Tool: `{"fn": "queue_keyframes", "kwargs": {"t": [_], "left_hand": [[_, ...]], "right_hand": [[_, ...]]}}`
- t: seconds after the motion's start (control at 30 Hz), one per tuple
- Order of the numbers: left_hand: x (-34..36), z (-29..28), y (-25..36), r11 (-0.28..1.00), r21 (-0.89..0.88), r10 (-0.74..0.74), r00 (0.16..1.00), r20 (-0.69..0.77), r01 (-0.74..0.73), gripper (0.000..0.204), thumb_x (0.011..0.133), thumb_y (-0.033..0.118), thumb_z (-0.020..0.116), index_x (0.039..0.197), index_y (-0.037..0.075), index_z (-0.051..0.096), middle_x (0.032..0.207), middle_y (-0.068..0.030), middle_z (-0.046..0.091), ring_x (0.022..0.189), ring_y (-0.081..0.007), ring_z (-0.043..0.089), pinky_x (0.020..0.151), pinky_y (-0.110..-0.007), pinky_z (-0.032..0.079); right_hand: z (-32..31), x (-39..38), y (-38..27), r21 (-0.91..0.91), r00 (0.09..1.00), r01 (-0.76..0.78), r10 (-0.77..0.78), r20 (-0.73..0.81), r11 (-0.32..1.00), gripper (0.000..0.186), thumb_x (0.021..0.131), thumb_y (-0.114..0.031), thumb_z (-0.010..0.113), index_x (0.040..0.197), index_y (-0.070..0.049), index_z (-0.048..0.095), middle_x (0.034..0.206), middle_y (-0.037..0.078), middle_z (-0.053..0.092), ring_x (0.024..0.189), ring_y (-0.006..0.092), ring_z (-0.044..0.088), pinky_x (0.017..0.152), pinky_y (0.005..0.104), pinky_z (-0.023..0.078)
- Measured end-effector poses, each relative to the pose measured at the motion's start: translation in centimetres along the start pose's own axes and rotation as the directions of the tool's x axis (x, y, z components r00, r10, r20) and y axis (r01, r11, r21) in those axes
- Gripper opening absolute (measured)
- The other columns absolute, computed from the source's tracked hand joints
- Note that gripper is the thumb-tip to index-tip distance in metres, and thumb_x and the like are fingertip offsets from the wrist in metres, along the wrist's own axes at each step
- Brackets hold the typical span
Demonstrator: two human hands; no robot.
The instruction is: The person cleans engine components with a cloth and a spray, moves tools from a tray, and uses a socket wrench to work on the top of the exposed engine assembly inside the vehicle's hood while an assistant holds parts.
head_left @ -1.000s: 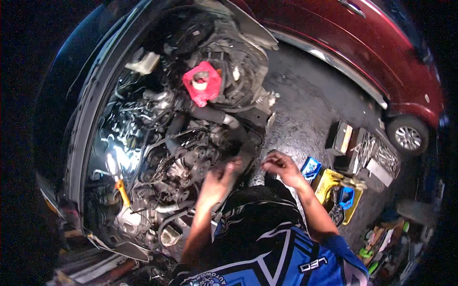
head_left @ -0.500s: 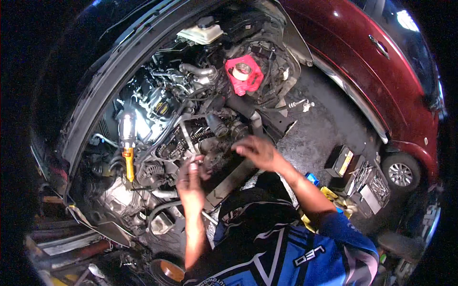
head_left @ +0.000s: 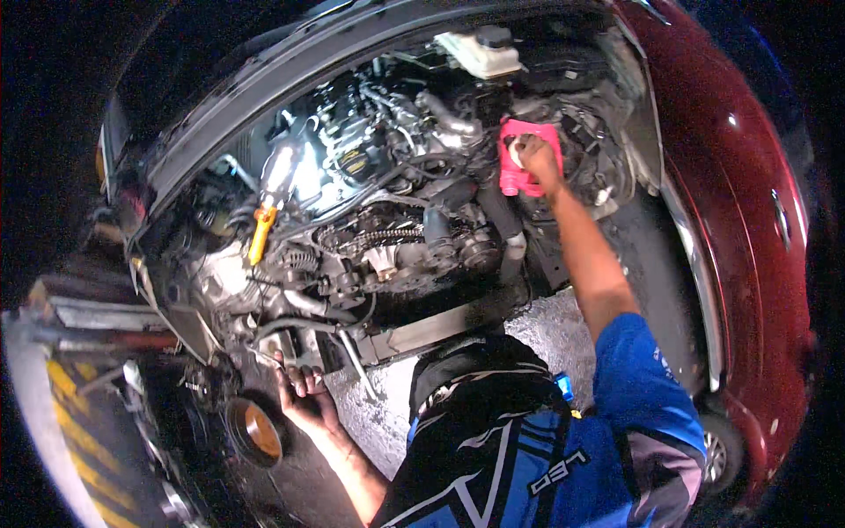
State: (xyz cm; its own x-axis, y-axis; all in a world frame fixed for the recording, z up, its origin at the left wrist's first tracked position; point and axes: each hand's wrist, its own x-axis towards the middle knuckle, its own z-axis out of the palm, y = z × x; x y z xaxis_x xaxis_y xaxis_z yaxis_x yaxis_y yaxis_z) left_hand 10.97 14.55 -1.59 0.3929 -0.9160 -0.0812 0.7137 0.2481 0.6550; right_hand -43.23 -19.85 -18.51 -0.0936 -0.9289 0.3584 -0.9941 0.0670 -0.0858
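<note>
On the far right side of the engine bay, my right hand (head_left: 539,165) reaches over a red-pink plastic jug (head_left: 512,179). Its fingers close on a white roll of tape (head_left: 516,151), partly covered by the hand, at the jug's top. My left hand (head_left: 305,398) is low at the front left, by the bay's front edge, palm partly up and fingers curled. A thin pale strip (head_left: 262,355) shows at its thumb and index finger, apparently pinched there. Between the hands lies the opened engine, with a timing chain (head_left: 387,235) exposed.
A lit work lamp with a yellow handle (head_left: 262,231) stands at the left of the bay. A metal bar (head_left: 356,365) juts from the front. A round container (head_left: 255,431) with an orange inside sits on the floor at left. The dark red car (head_left: 748,220) stands at right.
My right hand has gone from above the engine to the tape roll on the jug. My left hand has moved down and left, taking the pale strip away from the engine. The view has shifted.
</note>
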Motion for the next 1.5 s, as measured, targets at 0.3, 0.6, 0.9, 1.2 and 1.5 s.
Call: {"fn": "queue_keyframes", "kwargs": {"t": [0.3, 0.6, 0.9, 1.2, 1.5], "left_hand": [[-8.0, -1.7, -0.7, 0.996, 0.067, 0.069, 0.997, -0.031, -0.067, 0.026, 0.098, 0.025, 0.048, 0.112, 0.003, 0.053, 0.07, 0.0034, 0.039, 0.053, -0.0068, 0.031, 0.051, -0.022, 0.03], [-4.9, 12.4, -7.2, 0.788, 0.585, -0.215, 0.976, -0.031, 0.192, 0.023, 0.095, 0.015, 0.059, 0.116, 0.006, 0.058, 0.062, 0.0083, 0.039, 0.046, -0.0024, 0.03, 0.042, -0.02, 0.025], [-3.9, 23.8, -21.2, 0.595, 0.804, -0.44, 0.827, 0.349, -0.023, 0.027, 0.096, 0.028, 0.059, 0.116, 0.01, 0.064, 0.061, 0.0093, 0.046, 0.047, -0.0004, 0.032, 0.043, -0.02, 0.022], [-5.4, 25.1, -24.3, 0.715, 0.699, -0.435, 0.767, 0.471, -0.023, 0.032, 0.091, 0.016, 0.067, 0.122, 0.007, 0.062, 0.084, -0.0014, 0.068, 0.073, -0.0072, 0.06, 0.068, -0.024, 0.049], [-6.4, 21.6, -21.7, 0.54, 0.765, -0.323, 0.753, 0.573, -0.351, 0.029, 0.092, 0.011, 0.064, 0.12, 0.003, 0.062, 0.102, -0.0077, 0.068, 0.096, -0.0137, 0.061, 0.087, -0.03, 0.048]], "right_hand": [[-5.1, 0.9, -1.5, 0.205, 0.982, -0.187, 0.181, 0.051, 0.961, 0.047, 0.086, -0.039, 0.058, 0.108, 0.003, 0.063, 0.11, 0.026, 0.063, 0.102, 0.0383, 0.062, 0.091, 0.0453, 0.048], [-17.8, -13.7, -4.5, 0.979, 0.973, -0.202, 0.112, 0.199, 0.009, 0.03, 0.09, -0.022, 0.065, 0.113, -0.003, 0.063, 0.105, 0.005, 0.067, 0.093, 0.0132, 0.061, 0.084, 0.0297, 0.048], [-24.0, -22.9, -2.1, 0.905, 0.955, -0.291, 0.039, 0.294, 0.311, 0.033, 0.086, -0.027, 0.069, 0.104, 0.0, 0.065, 0.092, 0.006, 0.064, 0.083, 0.0134, 0.057, 0.075, 0.0289, 0.046], [-23.8, -25.2, -1.0, 0.915, 0.976, -0.169, -0.069, 0.208, 0.366, 0.029, 0.088, -0.023, 0.066, 0.106, 0.0, 0.064, 0.095, 0.006, 0.059, 0.084, 0.0153, 0.056, 0.071, 0.0289, 0.043], [-22.1, -23.4, -4.1, 0.942, 0.939, -0.329, -0.123, 0.32, -0.06, 0.036, 0.094, -0.026, 0.06, 0.117, 0.002, 0.056, 0.083, 0.006, 0.061, 0.064, 0.0131, 0.06, 0.057, 0.026, 0.047]]}}
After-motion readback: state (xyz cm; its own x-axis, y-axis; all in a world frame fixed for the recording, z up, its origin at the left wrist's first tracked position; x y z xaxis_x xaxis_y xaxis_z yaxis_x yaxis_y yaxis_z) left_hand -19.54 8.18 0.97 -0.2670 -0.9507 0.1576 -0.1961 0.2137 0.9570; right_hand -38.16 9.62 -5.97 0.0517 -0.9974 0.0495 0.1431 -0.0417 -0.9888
